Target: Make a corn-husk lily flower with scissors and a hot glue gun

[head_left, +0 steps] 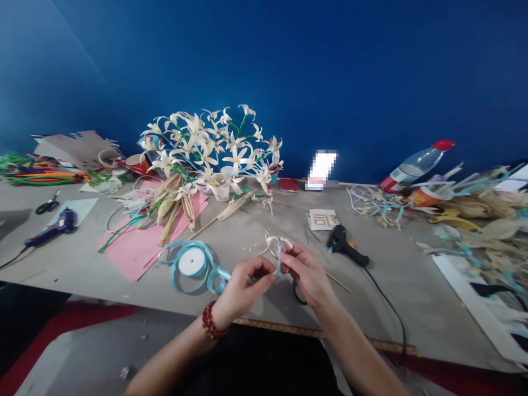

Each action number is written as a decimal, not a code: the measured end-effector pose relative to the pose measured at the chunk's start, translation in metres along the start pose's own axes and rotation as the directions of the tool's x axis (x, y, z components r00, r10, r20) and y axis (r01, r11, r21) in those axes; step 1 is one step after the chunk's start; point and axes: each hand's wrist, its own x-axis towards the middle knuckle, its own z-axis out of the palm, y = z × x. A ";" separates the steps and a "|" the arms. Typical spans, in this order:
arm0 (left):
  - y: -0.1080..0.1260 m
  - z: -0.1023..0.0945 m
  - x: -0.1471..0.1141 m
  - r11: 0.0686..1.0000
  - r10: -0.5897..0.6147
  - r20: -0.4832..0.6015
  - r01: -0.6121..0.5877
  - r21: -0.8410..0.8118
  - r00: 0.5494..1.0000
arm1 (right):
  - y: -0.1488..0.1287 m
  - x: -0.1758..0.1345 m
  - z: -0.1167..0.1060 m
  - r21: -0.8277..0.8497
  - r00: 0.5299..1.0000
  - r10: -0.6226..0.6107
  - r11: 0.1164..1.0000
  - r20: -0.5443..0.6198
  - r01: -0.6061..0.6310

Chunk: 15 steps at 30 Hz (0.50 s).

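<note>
Husk flower (277, 242) at our twelve o'clock, pinched between left hand (243, 287) and right hand (307, 275) (fingertips together), blue ribbon (279, 264) dangling.

The wall (371, 71) is deep blue. The table (396, 297) is grey-beige. The sheets of paper (136, 247) are pink. The ribbon roll (192, 263) is pale blue with a white core. The flowers (210, 146) are cream on green stems. The bracelet (209, 322) on the left hand (243, 289) is of dark red beads. The small flower (278, 245) between the hands is cream, wound with pale blue ribbon. One glue gun (344, 245) is black, the other glue gun (53, 230) is blue. The bottle (414, 165) is clear with a red cap. The scissors (47, 205) are black
</note>
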 end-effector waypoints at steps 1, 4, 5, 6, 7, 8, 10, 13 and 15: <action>-0.004 0.001 -0.002 0.998 -0.031 -0.006 0.031 -0.053 0.999 | 0.002 0.002 -0.001 -0.037 1.000 0.010 0.999 0.015 -0.009; -0.014 0.002 -0.007 0.973 -0.142 -0.034 0.134 -0.188 0.989 | 0.006 0.004 -0.006 -0.214 0.997 0.027 0.977 0.075 -0.010; -0.017 0.002 -0.008 0.964 -0.172 -0.046 0.159 -0.214 0.984 | 0.006 0.003 -0.010 -0.295 0.996 0.022 0.956 0.089 0.005; -0.020 0.001 -0.010 0.957 -0.193 -0.056 0.175 -0.230 0.980 | 0.006 0.001 -0.014 -0.383 0.996 0.006 0.923 0.094 0.031; -0.023 0.000 -0.011 0.954 -0.205 -0.065 0.185 -0.236 0.977 | 0.005 -0.002 -0.020 -0.484 0.996 -0.022 0.873 0.089 0.062; -0.026 -0.001 -0.012 0.955 -0.209 -0.076 0.187 -0.231 0.975 | 0.004 -0.007 -0.027 -0.596 0.996 -0.056 0.798 0.075 0.090; -0.032 -0.004 -0.014 0.963 -0.203 -0.099 0.180 -0.200 0.974 | 0.004 -0.021 -0.044 -0.819 0.990 -0.128 0.562 0.054 0.117; -0.041 -0.009 -0.017 0.979 -0.192 -0.133 0.179 -0.100 0.972 | 0.008 -0.042 -0.068 -0.980 0.974 -0.203 0.149 0.098 0.129; -0.045 -0.011 -0.017 0.984 -0.180 -0.140 0.178 -0.024 0.974 | 0.013 -0.053 -0.079 -0.987 0.960 -0.228 -0.041 0.163 0.157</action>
